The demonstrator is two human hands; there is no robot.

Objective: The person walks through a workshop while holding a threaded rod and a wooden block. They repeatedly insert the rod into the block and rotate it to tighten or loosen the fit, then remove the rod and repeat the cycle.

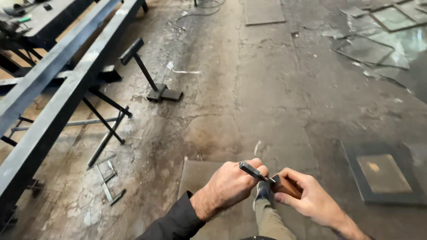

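Low in the frame, just right of centre, a short dark metal rod (251,170) lies slanted between two hands. The left hand (231,184) is curled tight around its upper end, thumb and forefinger pinching it. The rod's lower tip meets a small reddish-brown block (287,186), which the right hand (311,200) grips firmly in closed fingers. Below them a trouser leg and shoe (263,191) stand on the stained concrete floor (267,102). Long steel beams (58,89) run along the left edge, with a roller stand (147,71) beside them at upper left.
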